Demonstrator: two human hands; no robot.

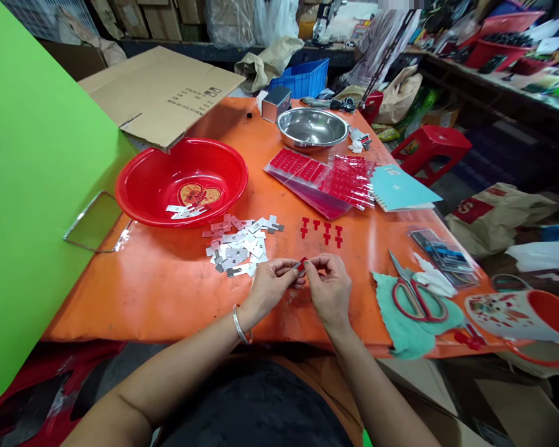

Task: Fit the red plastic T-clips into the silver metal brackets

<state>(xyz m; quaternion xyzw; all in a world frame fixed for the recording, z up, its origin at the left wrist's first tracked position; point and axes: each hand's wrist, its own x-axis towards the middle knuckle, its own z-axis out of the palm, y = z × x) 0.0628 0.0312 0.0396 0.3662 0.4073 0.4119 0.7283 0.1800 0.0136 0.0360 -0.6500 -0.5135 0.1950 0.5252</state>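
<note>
My left hand [271, 287] pinches a small flat metal plate [300, 267] above the table's front part. With thumb and fingertips, my right hand [328, 290] closes on the same plate's other end, where a bit of red shows. Just beyond my left hand lies a loose pile of metal plates [245, 245], some silvery, some under a pinkish film. Several red T-shaped stickers [327, 227] lie in short rows beyond my right hand. Behind them are sheets of red stickers [307, 171] in clear film. A red basin [181, 161] holds a few more plates.
The table has an orange cover [168, 285]. Red-handled scissors [417, 295] rest on a green cloth [417, 344], beside a mug [507, 316]. A steel bowl [312, 127], a blue notebook [395, 186] and a cardboard box [163, 93] stand farther back. A green panel [32, 186] blocks the left.
</note>
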